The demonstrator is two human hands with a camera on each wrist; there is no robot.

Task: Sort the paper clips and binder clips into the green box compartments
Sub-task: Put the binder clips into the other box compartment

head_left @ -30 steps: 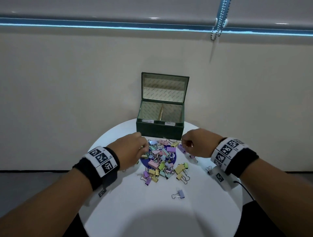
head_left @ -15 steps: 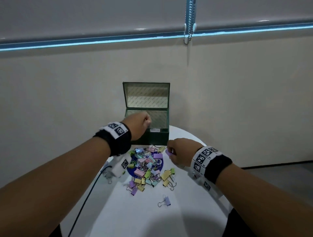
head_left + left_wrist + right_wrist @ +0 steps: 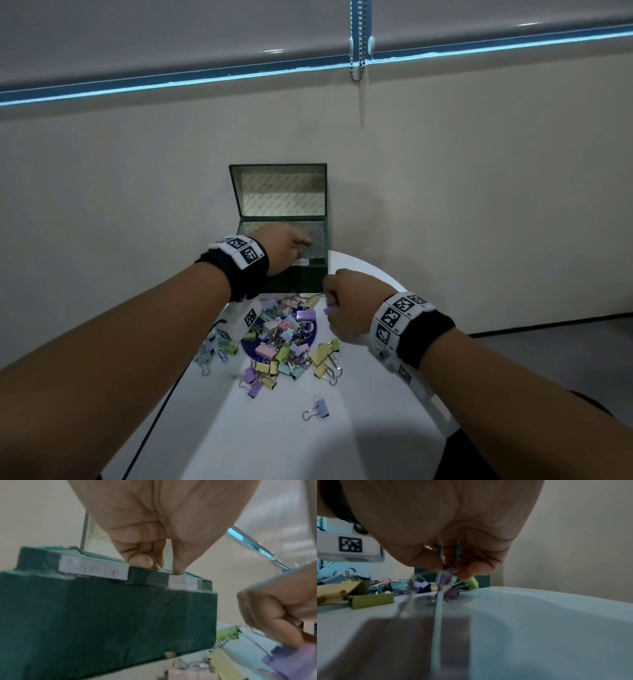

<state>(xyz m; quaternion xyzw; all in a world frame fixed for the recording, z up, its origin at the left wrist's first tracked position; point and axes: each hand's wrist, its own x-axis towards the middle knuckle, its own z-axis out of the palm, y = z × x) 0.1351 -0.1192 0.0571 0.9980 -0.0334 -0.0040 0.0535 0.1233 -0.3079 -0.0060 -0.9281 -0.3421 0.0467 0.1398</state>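
While my left hand [image 3: 284, 251] hovers, fingers curled, over the open green box [image 3: 301, 277], my right hand [image 3: 346, 301] pinches a purple metal binder clip [image 3: 442, 579].

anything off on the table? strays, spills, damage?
One purple binder clip lies alone, nearer the person than the clip pile. A few more sit loose at the pile's left edge. The green box stands upright, lid open. No damage visible.

Office, roller blind [image 3: 308, 31], white table [image 3: 308, 438]
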